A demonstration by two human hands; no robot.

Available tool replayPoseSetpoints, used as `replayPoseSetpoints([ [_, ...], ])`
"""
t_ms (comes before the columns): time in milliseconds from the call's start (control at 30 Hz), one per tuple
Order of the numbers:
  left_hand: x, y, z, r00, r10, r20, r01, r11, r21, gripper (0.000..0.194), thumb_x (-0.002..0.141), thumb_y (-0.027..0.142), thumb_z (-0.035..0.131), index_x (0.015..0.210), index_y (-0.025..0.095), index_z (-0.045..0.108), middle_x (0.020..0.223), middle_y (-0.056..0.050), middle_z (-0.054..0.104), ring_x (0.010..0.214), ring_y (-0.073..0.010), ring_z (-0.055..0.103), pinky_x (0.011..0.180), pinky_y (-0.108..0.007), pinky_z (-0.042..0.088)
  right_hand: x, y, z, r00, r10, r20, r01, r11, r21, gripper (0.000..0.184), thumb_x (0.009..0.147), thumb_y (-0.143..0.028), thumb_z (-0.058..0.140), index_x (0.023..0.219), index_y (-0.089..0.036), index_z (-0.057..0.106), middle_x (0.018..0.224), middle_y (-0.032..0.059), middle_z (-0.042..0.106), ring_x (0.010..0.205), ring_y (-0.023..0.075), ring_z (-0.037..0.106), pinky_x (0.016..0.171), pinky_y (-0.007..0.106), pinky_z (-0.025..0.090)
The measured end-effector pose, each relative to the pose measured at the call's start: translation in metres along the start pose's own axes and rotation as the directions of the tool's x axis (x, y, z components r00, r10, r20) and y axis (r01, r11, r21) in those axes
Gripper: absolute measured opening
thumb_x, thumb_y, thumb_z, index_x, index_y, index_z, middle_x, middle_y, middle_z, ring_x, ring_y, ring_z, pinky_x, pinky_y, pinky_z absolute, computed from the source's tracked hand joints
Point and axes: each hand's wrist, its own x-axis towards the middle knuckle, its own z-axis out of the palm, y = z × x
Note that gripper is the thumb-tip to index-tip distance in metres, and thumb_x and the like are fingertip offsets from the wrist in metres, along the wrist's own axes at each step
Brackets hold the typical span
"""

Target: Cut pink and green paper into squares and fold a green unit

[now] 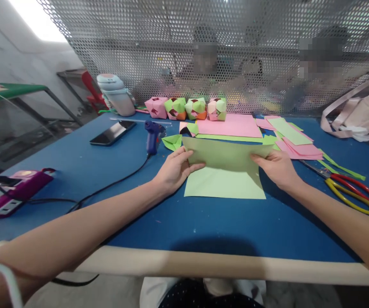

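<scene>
Both hands have a light grip on one pale green sheet (224, 153): the left hand (174, 169) pinches its left end between thumb and fingers, and the right hand (277, 167) does the same at the other end. They hold it raised and tilted above the blue table (146, 218), whose pale rounded edge (184, 262) runs closest to the person. Under the held sheet, more pale green paper (224, 187) lies flat; whether the two are one piece folded over, I cannot tell.

Out to the left sits a purple power strip (27, 186); over on the right, just beyond the forearm, lie scissors (341, 177) with one red and one yellow handle. Past the left hand I see a blue glue gun (151, 139) near a folded green piece (172, 142), with a dark phone (113, 132) further left. Loose pink and green strips (303, 149) are heaped past the right hand, near a broad pink sheet (226, 125).

Behind that, four folded paper balls (196, 108) stand in a row, right of a lidded bottle (120, 100). Farthest off, a perforated metal screen (171, 42) closes the table's back, blurred people (325, 72) behind it.
</scene>
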Motion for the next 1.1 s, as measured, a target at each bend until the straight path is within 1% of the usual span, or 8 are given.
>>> replayPoseSetpoints([
  [167,0.005,-0.001,-0.002,0.998,0.005,-0.056,0.001,0.995,0.096,0.007,0.066,0.013,0.077,0.067,0.014,0.070,0.105,-0.009,0.073,0.107,-0.0261,0.066,0.096,-0.042,0.056,-0.015,-0.010,-0.012,0.967,-0.208,0.145,0.229,0.961,-0.153,0.025,0.086,-0.023,0.066,0.108,-0.030,0.076,0.120,-0.0011,0.074,0.113,0.0227,0.069,0.105,0.042,0.053],
  [267,0.005,0.000,-0.004,0.999,0.005,-0.054,0.004,0.984,0.179,0.007,0.062,0.014,0.080,0.065,0.015,0.073,0.108,-0.011,0.072,0.107,-0.0274,0.066,0.094,-0.040,0.055,-0.027,-0.015,-0.018,0.933,-0.287,0.219,0.341,0.899,-0.274,0.041,0.085,-0.016,0.066,0.122,-0.032,0.070,0.124,-0.0005,0.073,0.111,0.0218,0.070,0.099,0.038,0.057],
  [433,0.003,0.005,-0.014,0.998,0.032,-0.054,-0.013,0.951,0.310,0.010,0.059,0.019,0.081,0.066,0.016,0.075,0.116,-0.010,0.070,0.109,-0.0289,0.064,0.092,-0.040,0.051,-0.031,-0.006,-0.024,0.767,-0.521,0.376,0.620,0.753,-0.220,0.043,0.088,-0.006,0.058,0.121,-0.031,0.069,0.123,0.0022,0.073,0.117,0.0225,0.067,0.103,0.042,0.054],
  [533,-0.003,0.011,-0.022,0.989,0.131,-0.068,-0.084,0.875,0.476,0.010,0.065,0.023,0.077,0.074,0.017,0.077,0.116,-0.010,0.071,0.117,-0.0287,0.060,0.097,-0.037,0.046,-0.031,0.004,-0.026,0.674,-0.529,0.516,0.711,0.654,-0.259,0.043,0.090,-0.008,0.060,0.127,-0.029,0.065,0.130,0.0059,0.069,0.122,0.0229,0.064,0.104,0.044,0.053],
  [633,-0.013,0.020,-0.023,0.979,0.175,-0.104,-0.070,0.771,0.633,0.015,0.073,0.026,0.072,0.084,0.018,0.077,0.100,-0.007,0.072,0.100,-0.0236,0.063,0.086,-0.032,0.046,-0.033,0.009,-0.026,0.614,-0.514,0.599,0.762,0.585,-0.279,0.045,0.091,-0.009,0.059,0.132,-0.028,0.062,0.136,0.0077,0.066,0.126,0.0231,0.062,0.107,0.045,0.052],
  [733,-0.027,0.028,-0.014,0.987,0.105,-0.125,0.002,0.759,0.651,0.017,0.075,0.027,0.071,0.088,0.018,0.074,0.079,-0.003,0.066,0.072,-0.0170,0.059,0.070,-0.029,0.046,-0.035,0.009,-0.027,0.599,-0.513,0.615,0.776,0.562,-0.287,0.047,0.092,-0.008,0.057,0.135,-0.027,0.061,0.137,0.0082,0.064,0.127,0.0236,0.061,0.107,0.045,0.051],
  [933,-0.039,0.029,-0.002,0.991,-0.062,-0.118,0.103,0.920,0.379,0.024,0.081,0.038,0.067,0.097,0.019,0.063,0.075,0.000,0.057,0.062,-0.0140,0.057,0.053,-0.026,0.049,-0.035,0.008,-0.029,0.610,-0.499,0.615,0.766,0.570,-0.298,0.051,0.090,-0.008,0.060,0.136,-0.030,0.059,0.139,0.0065,0.063,0.128,0.0244,0.060,0.107,0.045,0.052],
  [1100,-0.038,0.026,-0.005,0.995,-0.063,-0.080,0.097,0.822,0.562,0.045,0.070,0.023,0.075,0.110,0.018,0.056,0.064,0.006,0.053,0.051,-0.0125,0.056,0.052,-0.027,0.049,-0.037,0.008,-0.032,0.612,-0.487,0.624,0.765,0.565,-0.309,0.052,0.089,-0.006,0.060,0.138,-0.026,0.057,0.139,0.0101,0.063,0.129,0.0248,0.059,0.106,0.045,0.052],
])
